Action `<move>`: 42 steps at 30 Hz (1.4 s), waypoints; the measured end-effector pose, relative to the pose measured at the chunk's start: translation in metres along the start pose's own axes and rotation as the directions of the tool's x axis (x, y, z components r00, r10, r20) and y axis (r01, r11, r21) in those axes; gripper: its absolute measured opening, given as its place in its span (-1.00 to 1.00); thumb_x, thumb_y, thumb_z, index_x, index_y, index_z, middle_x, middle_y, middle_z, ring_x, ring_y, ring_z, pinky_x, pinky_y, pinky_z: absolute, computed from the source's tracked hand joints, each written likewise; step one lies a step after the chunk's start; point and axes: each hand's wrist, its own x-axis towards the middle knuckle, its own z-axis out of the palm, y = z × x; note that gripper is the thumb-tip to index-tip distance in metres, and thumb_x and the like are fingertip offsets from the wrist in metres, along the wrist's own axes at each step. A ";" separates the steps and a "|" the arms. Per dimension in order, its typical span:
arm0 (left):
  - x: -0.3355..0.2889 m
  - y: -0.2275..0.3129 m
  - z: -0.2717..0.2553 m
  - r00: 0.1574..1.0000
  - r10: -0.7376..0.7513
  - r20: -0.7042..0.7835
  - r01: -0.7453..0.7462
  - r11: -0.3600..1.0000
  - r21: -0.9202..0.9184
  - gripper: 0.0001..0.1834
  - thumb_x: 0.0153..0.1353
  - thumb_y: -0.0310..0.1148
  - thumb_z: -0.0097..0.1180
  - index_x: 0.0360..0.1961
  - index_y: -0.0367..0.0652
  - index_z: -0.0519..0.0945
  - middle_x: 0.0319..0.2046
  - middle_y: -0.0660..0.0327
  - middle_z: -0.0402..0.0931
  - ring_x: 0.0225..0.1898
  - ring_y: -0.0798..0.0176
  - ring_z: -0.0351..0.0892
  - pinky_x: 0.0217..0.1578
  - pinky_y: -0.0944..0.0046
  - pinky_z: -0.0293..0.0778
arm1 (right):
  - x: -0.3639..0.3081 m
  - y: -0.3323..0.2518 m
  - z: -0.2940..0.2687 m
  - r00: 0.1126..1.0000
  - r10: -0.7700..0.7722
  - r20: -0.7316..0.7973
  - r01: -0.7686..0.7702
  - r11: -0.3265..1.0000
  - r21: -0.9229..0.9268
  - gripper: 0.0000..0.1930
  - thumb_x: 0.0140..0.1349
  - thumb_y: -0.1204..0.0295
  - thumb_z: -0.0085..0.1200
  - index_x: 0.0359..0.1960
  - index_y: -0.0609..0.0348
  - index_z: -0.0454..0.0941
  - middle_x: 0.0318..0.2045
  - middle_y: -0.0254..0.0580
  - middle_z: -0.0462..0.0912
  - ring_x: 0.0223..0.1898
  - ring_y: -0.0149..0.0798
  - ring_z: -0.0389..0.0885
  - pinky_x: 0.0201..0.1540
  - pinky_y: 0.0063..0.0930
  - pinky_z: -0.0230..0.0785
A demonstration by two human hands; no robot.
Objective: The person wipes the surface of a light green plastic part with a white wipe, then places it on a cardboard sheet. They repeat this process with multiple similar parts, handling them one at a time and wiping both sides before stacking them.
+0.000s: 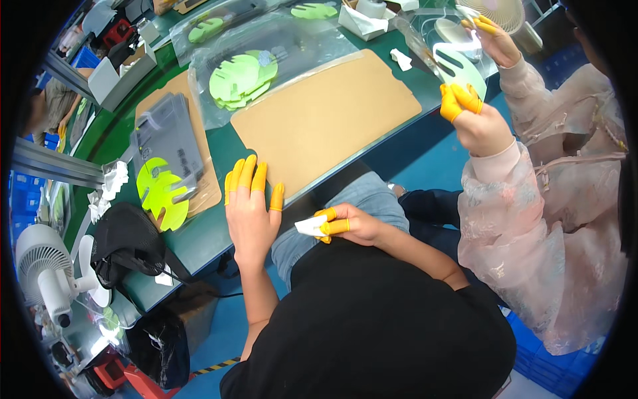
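Observation:
My left hand (252, 213), with yellow finger cots on its fingers, lies spread at the near left corner of a brown cardboard sheet (325, 120) on the green table. Over my lap, my right hand (350, 225) pinches a small white wipe (310, 226) between finger-cotted fingertips. Left of my left hand, a bright yellow-green notched sheet piece (159, 193) lies partly on a dark grey plastic bag (169, 136), over another brown board (209, 176). Beyond the cardboard sheet, several pale green notched pieces (242, 80) are stacked on clear plastic film (306, 60).
At right, a co-worker (531, 179) with yellow finger cots holds a pale green piece (462, 73). A white fan (46, 266) and black bag (129, 243) are at the left. A white box (365, 23) and crumpled tissue (401, 60) sit on the far side.

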 end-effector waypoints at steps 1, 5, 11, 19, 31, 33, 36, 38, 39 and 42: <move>0.000 0.000 0.000 1.000 -0.004 0.002 0.004 1.000 0.000 -0.62 0.00 -0.42 0.09 -0.12 -0.31 0.43 0.00 0.07 0.33 0.06 -0.04 0.25 0.07 0.10 0.16 | 0.000 -0.001 0.000 1.000 0.002 0.003 -0.002 1.000 0.002 -0.82 0.09 0.46 -0.01 -0.29 0.28 0.47 -0.44 -0.28 0.51 -0.41 -0.46 0.44 -0.30 -0.61 0.28; 0.000 0.001 -0.003 1.000 -0.016 0.009 0.016 1.000 -0.006 -0.62 0.00 -0.42 0.08 -0.11 -0.31 0.43 0.01 0.07 0.32 0.07 -0.04 0.24 0.08 0.09 0.15 | 0.001 0.000 0.000 1.000 0.007 0.002 -0.007 1.000 0.000 -0.82 0.09 0.46 -0.01 -0.28 0.28 0.47 -0.44 -0.27 0.51 -0.41 -0.45 0.45 -0.30 -0.61 0.28; 0.000 0.001 -0.003 1.000 -0.028 0.013 0.028 0.999 -0.019 -0.62 0.00 -0.41 0.08 -0.11 -0.31 0.42 0.02 0.07 0.31 0.07 -0.04 0.23 0.10 0.09 0.12 | 0.001 -0.001 0.000 1.000 0.010 0.028 -0.010 1.000 0.007 -0.81 0.09 0.45 -0.01 -0.28 0.29 0.47 -0.43 -0.26 0.51 -0.41 -0.45 0.44 -0.29 -0.60 0.28; 0.001 0.004 -0.005 1.000 -0.030 0.005 0.030 0.999 -0.016 -0.61 -0.02 -0.39 0.08 -0.13 -0.34 0.43 -0.02 0.03 0.32 0.06 -0.06 0.23 0.09 0.06 0.12 | 0.004 0.002 -0.005 0.998 0.034 0.049 -0.034 0.999 -0.004 -0.80 0.11 0.46 -0.02 -0.24 0.27 0.46 -0.41 -0.27 0.52 -0.39 -0.45 0.46 -0.27 -0.59 0.29; 0.003 0.007 -0.007 1.000 -0.018 0.004 0.018 0.999 -0.027 -0.62 -0.01 -0.40 0.07 -0.15 -0.37 0.42 -0.03 0.01 0.33 0.05 -0.06 0.23 0.08 0.04 0.12 | 0.011 0.006 -0.013 0.994 0.079 0.079 -0.081 0.997 0.017 -0.81 0.11 0.45 -0.01 -0.25 0.27 0.46 -0.40 -0.29 0.50 -0.37 -0.44 0.44 -0.25 -0.59 0.27; 0.003 0.007 -0.008 1.000 -0.020 0.007 0.020 0.999 -0.028 -0.62 0.00 -0.40 0.07 -0.14 -0.37 0.41 -0.03 0.01 0.32 0.05 -0.06 0.23 0.08 0.04 0.12 | 0.011 0.004 -0.011 0.995 0.081 0.057 -0.082 0.997 0.014 -0.83 0.10 0.47 -0.01 -0.27 0.25 0.48 -0.43 -0.31 0.51 -0.39 -0.46 0.45 -0.27 -0.60 0.29; 0.003 0.008 -0.008 1.000 -0.022 0.007 0.022 0.999 -0.028 -0.62 0.00 -0.40 0.07 -0.14 -0.36 0.41 -0.03 0.01 0.32 0.05 -0.06 0.23 0.08 0.04 0.12 | 0.013 0.005 -0.012 0.995 0.084 0.051 -0.085 0.996 0.015 -0.84 0.09 0.48 -0.02 -0.29 0.24 0.49 -0.45 -0.32 0.52 -0.42 -0.47 0.46 -0.29 -0.61 0.30; 0.003 0.008 -0.007 1.000 -0.024 0.003 0.024 0.999 -0.030 -0.62 0.00 -0.40 0.06 -0.14 -0.36 0.41 -0.03 0.01 0.33 0.05 -0.07 0.23 0.08 0.04 0.12 | 0.013 0.003 -0.011 0.995 0.084 0.050 -0.085 0.996 0.014 -0.84 0.09 0.48 -0.02 -0.29 0.24 0.49 -0.45 -0.32 0.52 -0.42 -0.48 0.46 -0.30 -0.61 0.30; 0.003 0.007 -0.007 1.000 -0.023 0.003 0.023 0.999 -0.028 -0.62 0.00 -0.40 0.06 -0.14 -0.36 0.41 -0.03 0.02 0.33 0.05 -0.07 0.23 0.08 0.04 0.12 | 0.013 0.003 -0.011 0.995 0.089 0.043 -0.089 0.996 0.014 -0.84 0.09 0.48 -0.02 -0.29 0.24 0.49 -0.45 -0.32 0.52 -0.42 -0.48 0.46 -0.30 -0.61 0.30; 0.003 0.007 -0.006 1.000 -0.025 0.003 0.025 0.999 -0.026 -0.62 0.00 -0.40 0.07 -0.14 -0.36 0.41 -0.03 0.02 0.33 0.05 -0.07 0.23 0.08 0.04 0.13 | 0.014 0.003 -0.012 0.995 0.100 0.028 -0.100 0.995 0.011 -0.83 0.09 0.47 -0.02 -0.28 0.23 0.49 -0.45 -0.33 0.52 -0.42 -0.48 0.46 -0.29 -0.61 0.30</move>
